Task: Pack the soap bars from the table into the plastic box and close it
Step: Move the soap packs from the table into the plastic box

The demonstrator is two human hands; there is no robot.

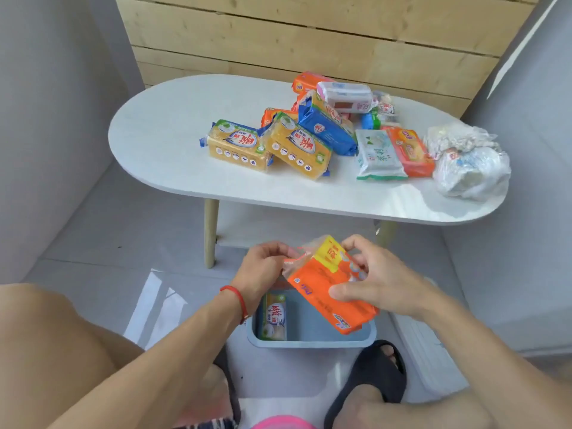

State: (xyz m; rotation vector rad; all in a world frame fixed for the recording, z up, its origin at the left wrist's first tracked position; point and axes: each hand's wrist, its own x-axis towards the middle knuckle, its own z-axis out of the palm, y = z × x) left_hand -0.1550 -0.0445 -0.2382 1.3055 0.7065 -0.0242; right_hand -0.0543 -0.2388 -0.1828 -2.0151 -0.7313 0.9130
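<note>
White desk (173, 125) piled with soaps (297, 144); both hands, left (263, 270) and right (380, 283), gripping orange bar (328, 289) over box (309, 343).

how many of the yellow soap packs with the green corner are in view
3: two yellow packs lie side by side on the table, left one, right one; a third stands inside the plastic box. The pile may hide more.
</note>
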